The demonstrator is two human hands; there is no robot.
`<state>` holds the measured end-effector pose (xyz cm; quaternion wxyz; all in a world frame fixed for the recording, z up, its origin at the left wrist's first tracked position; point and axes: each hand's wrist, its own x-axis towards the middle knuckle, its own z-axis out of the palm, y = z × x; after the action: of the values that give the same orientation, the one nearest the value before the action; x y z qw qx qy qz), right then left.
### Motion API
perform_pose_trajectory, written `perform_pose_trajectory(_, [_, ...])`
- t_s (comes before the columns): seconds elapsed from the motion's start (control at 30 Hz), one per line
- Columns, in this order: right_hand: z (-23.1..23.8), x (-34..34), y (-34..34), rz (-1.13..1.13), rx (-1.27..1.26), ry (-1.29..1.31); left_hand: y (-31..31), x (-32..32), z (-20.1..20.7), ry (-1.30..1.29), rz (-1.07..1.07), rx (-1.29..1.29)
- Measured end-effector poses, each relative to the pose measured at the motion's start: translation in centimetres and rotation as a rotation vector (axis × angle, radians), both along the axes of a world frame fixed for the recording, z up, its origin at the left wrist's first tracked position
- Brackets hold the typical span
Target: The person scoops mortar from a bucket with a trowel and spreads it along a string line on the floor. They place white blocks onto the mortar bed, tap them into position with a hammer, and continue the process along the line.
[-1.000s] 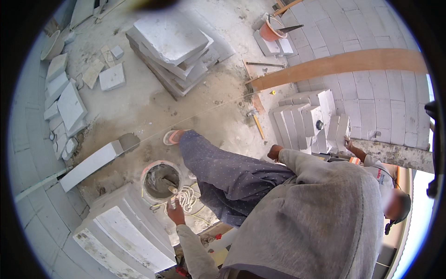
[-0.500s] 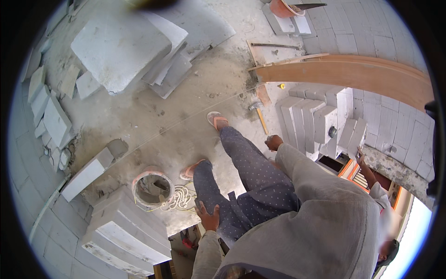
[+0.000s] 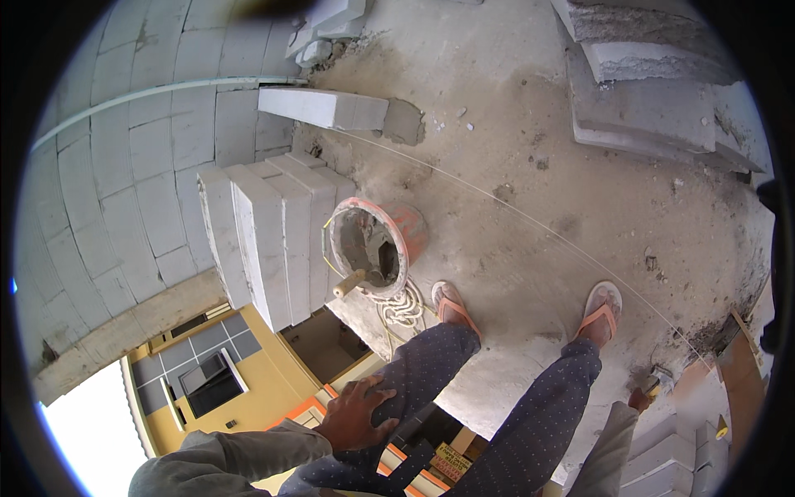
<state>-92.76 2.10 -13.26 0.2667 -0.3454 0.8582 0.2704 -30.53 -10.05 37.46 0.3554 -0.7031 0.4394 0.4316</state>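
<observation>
Notably, the right hand point(image 3: 639, 401), earlier clear of the hammer point(image 3: 662, 378), now meets its handle at four o'clock; grip cannot be confirmed, but the tool appears within reach. Left hand point(image 3: 356, 417): fingers spread on left leg point(image 3: 431, 356), toward seven.

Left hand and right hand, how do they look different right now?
The left hand rests on the dotted trouser leg, while the right hand is down at the hammer.
The left hand looks big in the picture; the right hand looks much smaller.
The left hand's fingers are spread, but the right hand's fingers are too small to make out clearly.
Both are bare and come out of grey sleeves.
</observation>
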Motion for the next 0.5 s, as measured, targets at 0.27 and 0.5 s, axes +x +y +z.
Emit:
perform_pose_trajectory(0.27, [1.4,3.4,0.6,-0.001,-0.16,0.008,0.7,0.6,0.6,0.057,0.058,-0.032])
perform_pose_trajectory(0.5, [14.4,11.2,-6.0,0.25,-0.013,-0.018,4.4,2.7,1.1,0.14,0.138,-0.179])
